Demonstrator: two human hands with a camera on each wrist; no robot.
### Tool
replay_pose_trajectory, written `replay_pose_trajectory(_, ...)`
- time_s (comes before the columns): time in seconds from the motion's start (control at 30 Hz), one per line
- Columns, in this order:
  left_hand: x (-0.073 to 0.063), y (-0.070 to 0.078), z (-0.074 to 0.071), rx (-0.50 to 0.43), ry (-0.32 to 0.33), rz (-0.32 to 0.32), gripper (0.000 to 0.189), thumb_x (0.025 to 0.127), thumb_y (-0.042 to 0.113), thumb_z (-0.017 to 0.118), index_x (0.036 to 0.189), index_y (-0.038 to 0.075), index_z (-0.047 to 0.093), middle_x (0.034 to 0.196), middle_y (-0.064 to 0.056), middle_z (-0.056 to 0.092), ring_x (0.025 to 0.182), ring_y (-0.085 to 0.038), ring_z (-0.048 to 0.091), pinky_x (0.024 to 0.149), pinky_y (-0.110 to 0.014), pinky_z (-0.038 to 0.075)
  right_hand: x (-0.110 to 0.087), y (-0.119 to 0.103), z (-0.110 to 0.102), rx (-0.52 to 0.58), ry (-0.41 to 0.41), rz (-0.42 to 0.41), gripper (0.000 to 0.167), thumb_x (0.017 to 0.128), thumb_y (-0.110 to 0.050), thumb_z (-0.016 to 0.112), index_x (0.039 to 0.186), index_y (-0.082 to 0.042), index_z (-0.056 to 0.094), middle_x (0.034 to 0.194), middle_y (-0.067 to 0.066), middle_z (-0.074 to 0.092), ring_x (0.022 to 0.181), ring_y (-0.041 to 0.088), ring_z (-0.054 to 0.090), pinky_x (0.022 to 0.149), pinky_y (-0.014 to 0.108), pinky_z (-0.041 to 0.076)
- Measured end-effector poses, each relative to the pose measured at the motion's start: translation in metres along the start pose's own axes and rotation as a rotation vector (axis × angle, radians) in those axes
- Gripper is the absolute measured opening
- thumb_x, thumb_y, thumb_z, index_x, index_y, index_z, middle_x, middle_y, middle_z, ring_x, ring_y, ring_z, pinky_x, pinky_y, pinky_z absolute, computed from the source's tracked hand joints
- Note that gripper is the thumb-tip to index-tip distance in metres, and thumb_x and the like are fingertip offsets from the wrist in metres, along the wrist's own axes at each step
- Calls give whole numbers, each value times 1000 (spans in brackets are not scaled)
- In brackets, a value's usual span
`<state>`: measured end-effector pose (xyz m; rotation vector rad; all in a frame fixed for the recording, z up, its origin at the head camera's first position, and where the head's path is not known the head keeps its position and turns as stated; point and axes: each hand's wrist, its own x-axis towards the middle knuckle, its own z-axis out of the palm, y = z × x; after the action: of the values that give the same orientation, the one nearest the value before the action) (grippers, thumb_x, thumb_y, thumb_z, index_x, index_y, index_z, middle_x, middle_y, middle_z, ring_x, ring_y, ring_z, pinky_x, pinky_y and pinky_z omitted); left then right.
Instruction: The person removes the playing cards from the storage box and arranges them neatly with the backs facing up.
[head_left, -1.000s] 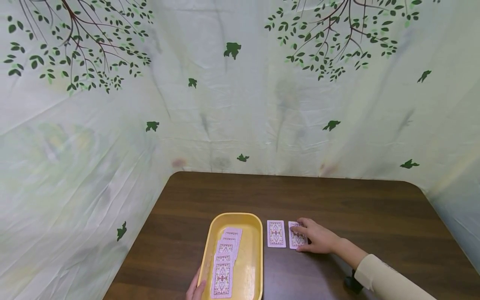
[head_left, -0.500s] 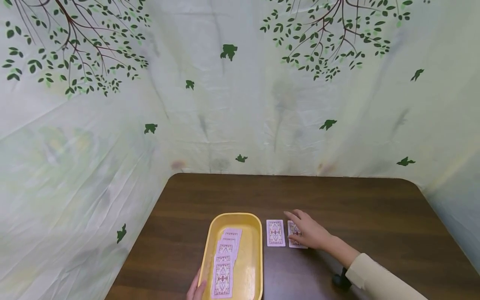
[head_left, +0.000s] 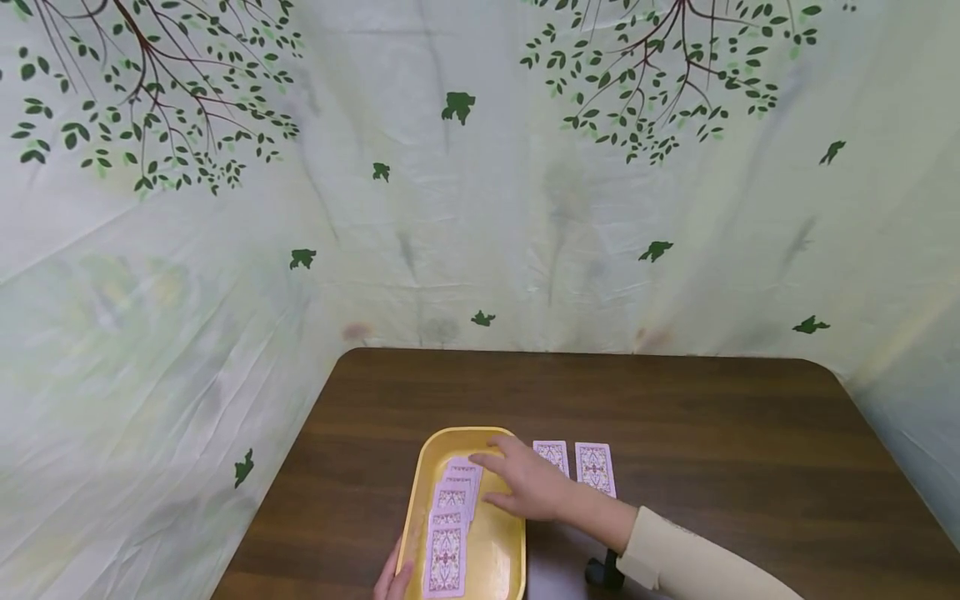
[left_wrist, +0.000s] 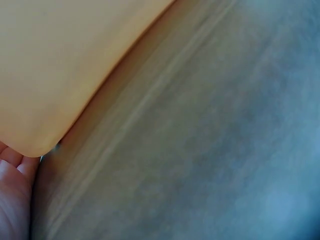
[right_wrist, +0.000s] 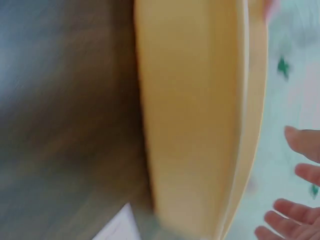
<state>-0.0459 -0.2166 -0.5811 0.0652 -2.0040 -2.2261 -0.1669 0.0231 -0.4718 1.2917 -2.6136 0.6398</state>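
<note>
My left hand [head_left: 392, 577] grips the near left rim of a yellow tray [head_left: 498, 542]. In the left wrist view, part of that hand [left_wrist: 14, 195] shows below the tray's corner. Several playing cards [head_left: 445, 562] lie face down in an overlapping row inside, along the tray's left side. Over the right part of the tray hovers my right hand [head_left: 528, 481], fingers spread and holding nothing. The right wrist view shows its fingers [right_wrist: 290, 212] apart, above the tray's side wall [right_wrist: 190, 100].
Right of the tray, two face-down cards lie side by side on the brown table [head_left: 720, 442]: a left card [head_left: 551, 452], partly hidden by my right hand and wrist, and a right card [head_left: 595, 468]. A leaf-patterned curtain [head_left: 480, 208] hangs behind the table.
My right hand has left the right-hand card on the table and moved left over the tray. That card now shows more fully. The left hand stays at the rim.
</note>
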Motion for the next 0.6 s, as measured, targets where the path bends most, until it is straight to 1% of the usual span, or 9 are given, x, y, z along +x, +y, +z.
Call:
replay_pose_trajectory(0.13, 2, -2, 2, -11, 11, 72, 43, 94, 16, 45, 111, 54, 54, 99, 23, 58, 82, -2, 57, 69, -16, 47, 13, -31, 17, -87, -90, -95, 52, 77, -36, 72, 122, -14, 58, 115, 14, 53, 103, 22, 52, 87, 32, 44)
replay_pose_trajectory(0.27, 2, -1, 5, -37, -8, 168, 46, 95, 9, 42, 116, 48, 55, 105, 24, 56, 87, 0, 56, 71, -14, 46, 18, -54, 31, -172, -151, -157, 53, 73, -43, 73, 118, -17, 60, 105, 5, 55, 92, 13, 52, 74, 24, 45)
replay_pose_trajectory(0.33, 2, 0, 5, -49, -24, 187, 47, 95, 7, 41, 117, 47, 55, 106, 24, 56, 89, 1, 56, 73, -14, 45, 18, -62, 37, -208, -174, -160, 54, 71, -45, 74, 116, -19, 61, 99, 0, 54, 86, 10, 49, 67, 21, 44)
replay_pose_trajectory(0.4, 2, 1, 5, -54, -35, 182, 48, 95, 6, 41, 116, 48, 54, 106, 25, 56, 89, 0, 56, 73, -15, 46, 18, -67, 43, -223, -202, -142, 55, 68, -48, 75, 114, -20, 62, 94, -2, 53, 82, 9, 47, 61, 20, 41)
replay_pose_trajectory(0.5, 2, 1, 4, -71, -46, 186, 51, 95, 4, 40, 117, 48, 54, 106, 24, 56, 88, 0, 56, 72, -15, 46, 18, -72, 51, -237, -243, -108, 56, 64, -51, 77, 109, -22, 63, 91, -4, 52, 79, 9, 46, 57, 19, 39)
replay_pose_trajectory(0.6, 3, 2, 4, -99, -71, 213, 53, 95, 2, 38, 119, 46, 54, 106, 22, 58, 88, -1, 57, 72, -15, 47, 18, -75, 57, -242, -280, -88, 57, 59, -54, 79, 104, -22, 63, 89, -4, 51, 77, 9, 45, 55, 20, 38)
